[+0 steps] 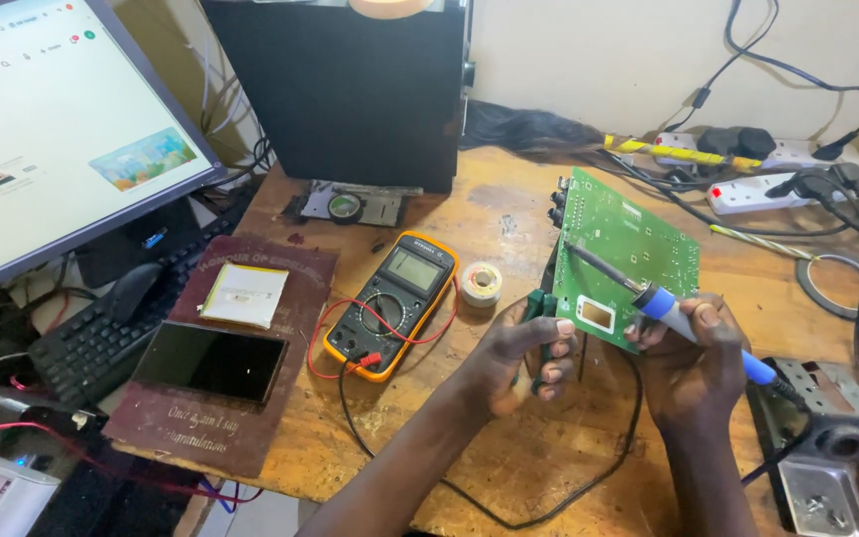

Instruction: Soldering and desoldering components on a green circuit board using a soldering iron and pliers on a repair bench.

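Note:
A green circuit board (638,249) stands tilted on its edge on the wooden bench. My left hand (514,358) grips a dark green-handled tool (539,318) against the board's lower left edge. My right hand (693,353) holds a soldering iron with a blue handle (668,310); its dark tip (589,257) rests on the board's face near the left side. The iron's black cord runs off to the right.
A yellow multimeter (395,298) with red and black leads lies left of my hands, a solder spool (480,283) beside it. A monitor (62,119), keyboard (101,333), phone (211,360), power strips (758,189) and an iron stand (817,418) surround the bench.

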